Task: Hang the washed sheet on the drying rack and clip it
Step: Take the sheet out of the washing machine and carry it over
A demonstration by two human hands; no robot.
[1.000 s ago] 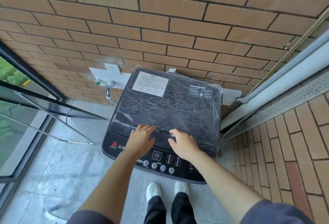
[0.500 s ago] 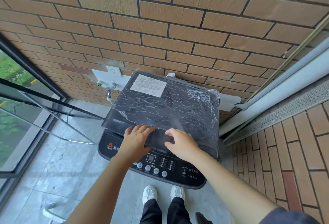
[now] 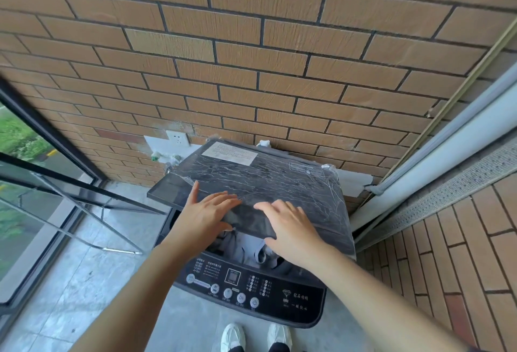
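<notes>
A dark top-loading washing machine [image 3: 279, 304] stands against the brick wall. Its lid [image 3: 265, 181], wrapped in wrinkled plastic film, is lifted partway at the front edge. My left hand [image 3: 207, 213] and my right hand [image 3: 291, 228] both grip that front edge, fingers over the top. Grey crumpled sheet fabric [image 3: 249, 248] shows in the drum through the gap under the lid. A metal drying rack [image 3: 92, 211] with thin bars stands to the left, beside the window.
The brick wall [image 3: 251, 57] is close behind the machine, with a socket [image 3: 177, 139] and tap fittings at its left. A glass window [image 3: 25, 197] is on the left, a sliding door frame [image 3: 436, 161] on the right. My white shoes [image 3: 232, 336] stand on grey floor tiles.
The lid has risen from flat on the machine to partway up, with both hands lifting its front edge. The grey sheet in the drum has come into view.
</notes>
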